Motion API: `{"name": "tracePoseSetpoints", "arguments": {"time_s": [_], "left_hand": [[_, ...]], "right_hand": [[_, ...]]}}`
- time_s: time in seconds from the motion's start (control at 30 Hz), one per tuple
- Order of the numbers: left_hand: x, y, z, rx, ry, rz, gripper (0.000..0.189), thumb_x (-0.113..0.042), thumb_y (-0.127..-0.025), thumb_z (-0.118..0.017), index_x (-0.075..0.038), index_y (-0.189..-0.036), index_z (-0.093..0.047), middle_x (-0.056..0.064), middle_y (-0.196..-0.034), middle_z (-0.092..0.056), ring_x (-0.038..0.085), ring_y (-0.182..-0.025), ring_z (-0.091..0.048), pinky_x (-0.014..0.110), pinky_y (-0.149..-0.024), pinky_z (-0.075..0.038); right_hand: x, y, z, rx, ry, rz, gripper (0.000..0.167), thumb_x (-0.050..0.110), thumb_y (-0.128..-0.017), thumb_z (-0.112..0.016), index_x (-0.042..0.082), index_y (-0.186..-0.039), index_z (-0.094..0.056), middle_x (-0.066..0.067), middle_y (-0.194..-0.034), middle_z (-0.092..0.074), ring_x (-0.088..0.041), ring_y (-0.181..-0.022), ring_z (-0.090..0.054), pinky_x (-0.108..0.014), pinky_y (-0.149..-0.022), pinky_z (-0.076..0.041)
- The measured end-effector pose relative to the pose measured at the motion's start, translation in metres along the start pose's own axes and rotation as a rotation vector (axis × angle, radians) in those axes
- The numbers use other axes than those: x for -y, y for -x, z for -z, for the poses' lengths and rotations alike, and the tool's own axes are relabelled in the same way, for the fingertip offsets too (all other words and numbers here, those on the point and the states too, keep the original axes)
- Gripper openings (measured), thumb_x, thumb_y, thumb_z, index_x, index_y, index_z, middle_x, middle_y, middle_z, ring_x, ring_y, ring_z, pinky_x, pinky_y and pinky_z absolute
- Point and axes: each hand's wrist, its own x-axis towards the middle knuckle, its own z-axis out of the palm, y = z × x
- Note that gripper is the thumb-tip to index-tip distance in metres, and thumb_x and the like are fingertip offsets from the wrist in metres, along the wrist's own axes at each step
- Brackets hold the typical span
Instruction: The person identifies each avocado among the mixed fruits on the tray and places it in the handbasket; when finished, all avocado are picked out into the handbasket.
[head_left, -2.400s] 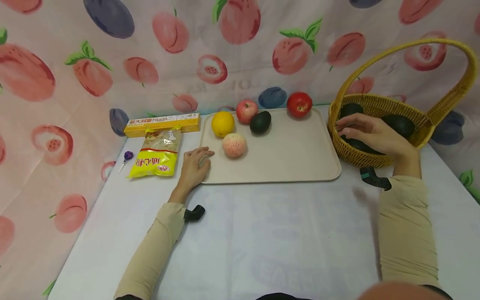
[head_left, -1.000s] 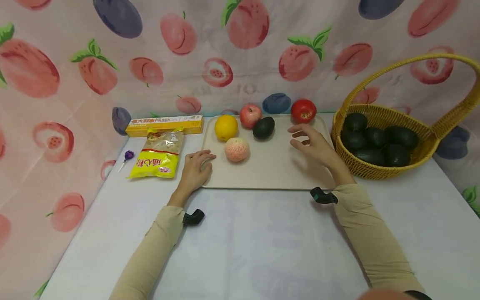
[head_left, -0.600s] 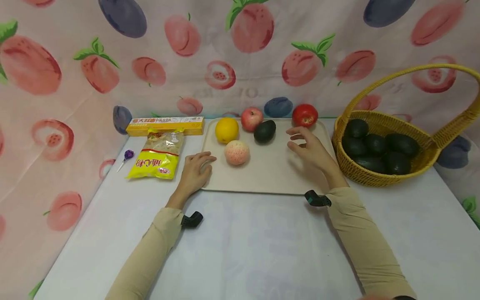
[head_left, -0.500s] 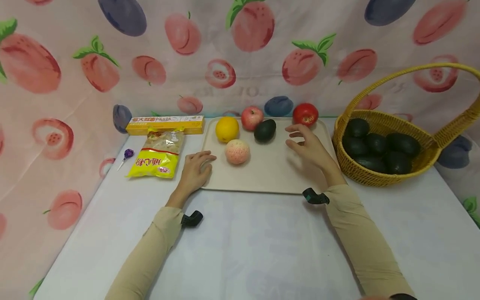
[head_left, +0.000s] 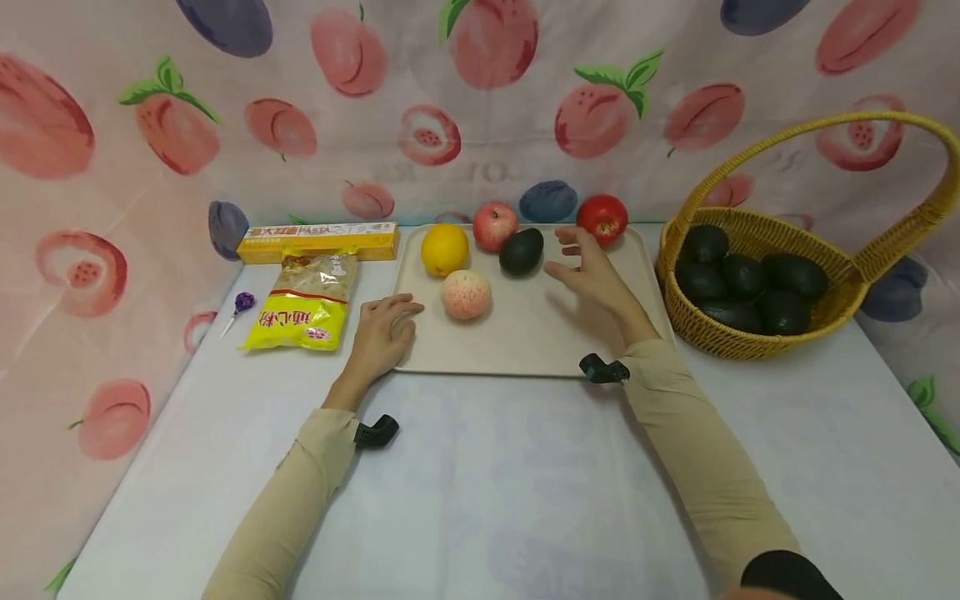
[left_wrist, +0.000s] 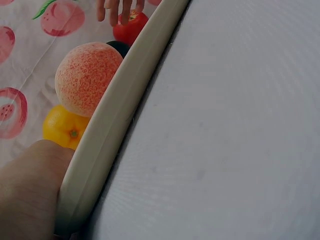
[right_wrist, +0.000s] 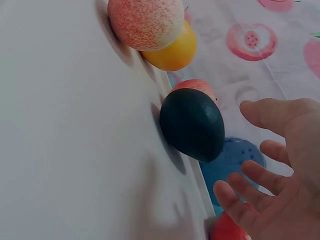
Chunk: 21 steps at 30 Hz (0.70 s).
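My left hand point(head_left: 378, 337) rests at the left edge of the beige tray point(head_left: 540, 354), fingers loosely bent and holding nothing. Over the tray's right part hovers my right hand point(head_left: 596, 271), its thumb and fingers apart around bare air. Just left of its fingertips lies a dark green avocado point(head_left: 521, 252); the right wrist view shows a gap between the hand and the avocado point(right_wrist: 192, 125). A speckled pink peach point(head_left: 466, 294), a yellow orange point(head_left: 445, 249) and a pink-red apple point(head_left: 495, 226) also sit on the tray. Behind the right hand is a round red fruit point(head_left: 602, 219).
A yellow wicker basket point(head_left: 675, 329) with a tall handle stands right of the tray, holding several avocados point(head_left: 795, 275). On the left lie a pasta box point(head_left: 318, 242), a yellow-and-clear food bag point(head_left: 303, 304) and a purple lollipop point(head_left: 243, 302). A fruit-print cloth hangs behind.
My right hand has moved left from over the basket to above the tray, and lately closer to the avocado there. The left hand stays at the tray's edge. The head view has shifted slightly.
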Motion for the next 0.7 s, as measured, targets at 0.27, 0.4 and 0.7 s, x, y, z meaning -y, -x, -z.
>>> {"name": "tracePoseSetpoints", "arguments": {"time_s": [0.27, 0.4, 0.7], "left_hand": [[-0.001, -0.002, 0.0, 0.005, 0.002, 0.004, 0.026, -0.013, -0.09, -0.055, -0.014, -0.114, -0.066, 0.009, -0.134, -0.055, 0.033, -0.122, -0.039, 0.049, -0.1, -0.029], [0.001, -0.003, 0.0, 0.006, 0.007, 0.007, 0.026, -0.014, -0.09, -0.055, -0.015, -0.114, -0.066, 0.008, -0.135, -0.055, 0.032, -0.123, -0.038, 0.048, -0.1, -0.029], [-0.003, -0.002, 0.001, 0.001, 0.014, 0.005, 0.026, -0.012, -0.089, -0.055, -0.013, -0.113, -0.067, 0.01, -0.133, -0.056, 0.033, -0.122, -0.039, 0.048, -0.1, -0.029]], "right_hand": [[-0.004, -0.018, -0.012, -0.021, 0.062, -0.116, 0.081, 0.031, -0.084, -0.069, 0.006, -0.146, -0.023, -0.022, -0.144, -0.033, -0.036, -0.132, -0.037, -0.048, -0.108, -0.033], [0.0, -0.028, -0.02, -0.025, 0.079, -0.158, 0.083, 0.033, -0.084, -0.068, 0.005, -0.146, -0.02, -0.023, -0.144, -0.031, -0.037, -0.132, -0.036, -0.048, -0.108, -0.032], [-0.002, -0.041, -0.045, -0.047, 0.101, -0.277, 0.097, 0.041, -0.08, -0.071, 0.009, -0.148, -0.01, -0.025, -0.146, -0.026, -0.035, -0.136, -0.032, -0.045, -0.113, -0.028]]}}
